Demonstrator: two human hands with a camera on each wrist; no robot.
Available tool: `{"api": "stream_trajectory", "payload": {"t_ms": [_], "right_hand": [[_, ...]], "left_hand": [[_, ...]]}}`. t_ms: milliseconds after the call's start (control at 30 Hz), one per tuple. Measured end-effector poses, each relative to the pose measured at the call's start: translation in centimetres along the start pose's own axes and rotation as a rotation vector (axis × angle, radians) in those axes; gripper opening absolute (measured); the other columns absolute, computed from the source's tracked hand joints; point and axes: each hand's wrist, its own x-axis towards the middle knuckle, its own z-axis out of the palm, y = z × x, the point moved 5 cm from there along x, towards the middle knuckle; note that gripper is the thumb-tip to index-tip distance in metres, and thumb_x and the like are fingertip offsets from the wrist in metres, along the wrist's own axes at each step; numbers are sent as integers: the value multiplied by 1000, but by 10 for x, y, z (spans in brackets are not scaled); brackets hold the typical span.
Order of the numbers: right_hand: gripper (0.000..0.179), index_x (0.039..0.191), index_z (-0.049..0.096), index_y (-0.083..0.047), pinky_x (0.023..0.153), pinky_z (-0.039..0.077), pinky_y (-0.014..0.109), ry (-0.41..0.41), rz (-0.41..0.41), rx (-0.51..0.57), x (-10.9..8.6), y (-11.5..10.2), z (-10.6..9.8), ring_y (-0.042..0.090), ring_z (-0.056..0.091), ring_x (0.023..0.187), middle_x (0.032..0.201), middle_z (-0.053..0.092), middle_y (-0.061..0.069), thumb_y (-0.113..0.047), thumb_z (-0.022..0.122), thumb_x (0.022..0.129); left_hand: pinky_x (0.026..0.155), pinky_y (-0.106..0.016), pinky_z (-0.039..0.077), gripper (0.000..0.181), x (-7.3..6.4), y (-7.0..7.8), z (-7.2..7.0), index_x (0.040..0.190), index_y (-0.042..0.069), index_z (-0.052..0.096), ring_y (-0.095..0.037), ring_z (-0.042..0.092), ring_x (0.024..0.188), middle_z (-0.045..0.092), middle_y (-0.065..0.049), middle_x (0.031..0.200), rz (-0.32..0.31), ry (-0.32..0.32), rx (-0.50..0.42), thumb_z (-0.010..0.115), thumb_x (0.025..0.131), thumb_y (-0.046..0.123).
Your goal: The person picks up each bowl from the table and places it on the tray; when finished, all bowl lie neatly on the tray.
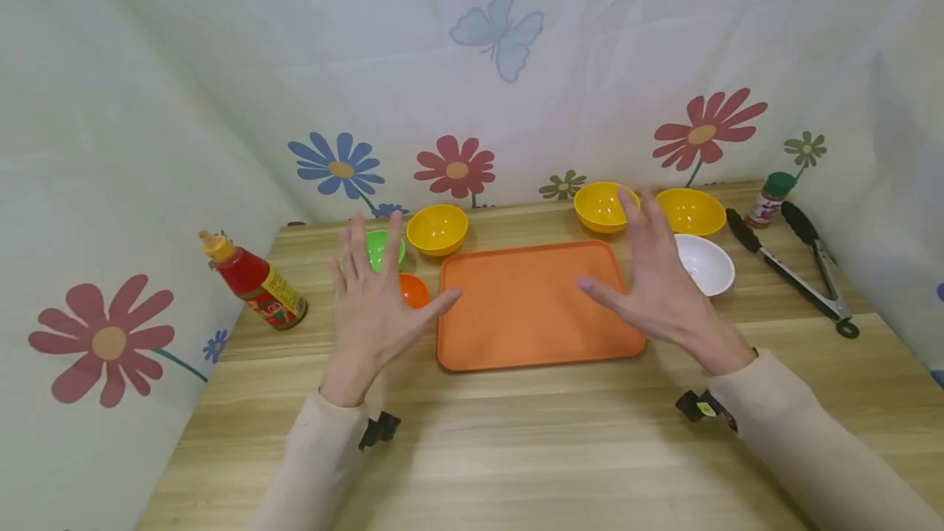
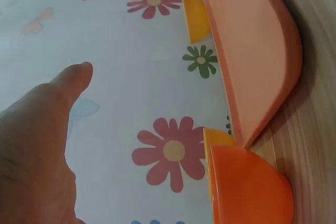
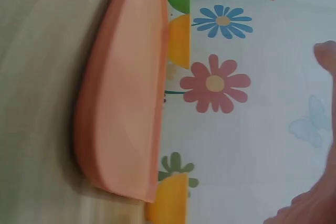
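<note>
Both hands are held in the air above the table, fingers spread and nothing in them. My left hand (image 1: pixel 371 293) is over the left side, nearest a small orange bowl (image 1: pixel 415 291) and a green bowl (image 1: pixel 379 249), which it partly covers in the head view. On the other side, my right hand (image 1: pixel 661 289) overlaps the right edge of an orange rectangular tray (image 1: pixel 534 310) and part of a white bowl (image 1: pixel 710 266). The tray lies flat between the two hands. In the left wrist view the left thumb (image 2: pixel 73 80) shows well apart from the tray (image 2: pixel 252 40).
Yellow bowls stand along the back, one at left (image 1: pixel 437 229), one near the middle (image 1: pixel 599 207), one at right (image 1: pixel 693 211). A red sauce bottle (image 1: pixel 258 285) stands far left. Far right are a green-lidded spice jar (image 1: pixel 769 201) and black-tipped tongs (image 1: pixel 800 281). Flowered curtain (image 1: pixel 516 129) behind.
</note>
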Motion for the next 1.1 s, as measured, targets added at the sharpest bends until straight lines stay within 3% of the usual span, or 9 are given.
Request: {"api": "stream_trajectory", "payload": {"t_ms": [167, 267, 367, 567, 800, 1100], "right_hand": [[128, 179, 1, -34, 131, 29, 70, 64, 13, 216, -11, 10, 2, 40, 24, 168, 186, 13, 6, -45, 92, 90], [128, 179, 7, -32, 132, 33, 63, 53, 44, 299, -21, 16, 7, 38, 30, 167, 184, 23, 7, -40, 96, 87], [126, 179, 12, -27, 132, 32, 61, 10, 81, 342, -29, 21, 13, 37, 30, 167, 183, 26, 7, -38, 97, 87], [128, 180, 10, -25, 132, 32, 62, -94, 147, 345, -39, 29, 23, 39, 27, 168, 186, 21, 7, -40, 97, 87], [128, 180, 11, -15, 131, 33, 65, -185, 213, 298, -49, 41, 31, 44, 30, 166, 185, 20, 14, -49, 95, 89], [131, 179, 12, -12, 129, 36, 55, -217, 230, 318, -60, 59, 44, 42, 37, 164, 184, 21, 16, -51, 96, 87]], "left_hand": [[127, -82, 25, 130, -6, -19, -7, 179, 39, -4, -52, 15, 167, -10, -12, 187, -77, 42, -81, 68, 84, 90], [118, -84, 37, 131, -11, -30, -7, 180, 34, 1, -53, 26, 163, -1, -13, 187, -113, 47, -128, 71, 84, 88], [115, -84, 42, 130, -18, -39, -4, 181, 30, 6, -53, 32, 161, 7, -15, 186, -128, 44, -170, 75, 84, 84], [112, -84, 44, 130, -33, -55, 7, 180, 27, 11, -55, 41, 153, 17, -20, 183, -150, 34, -227, 79, 84, 80], [114, -80, 45, 134, -45, -69, 27, 180, 16, 11, -52, 45, 150, 26, -24, 178, -201, -29, -263, 78, 84, 83], [118, -72, 48, 142, -46, -82, 48, 177, 6, 13, -46, 49, 146, 35, -26, 170, -263, -130, -355, 84, 80, 82]]}}
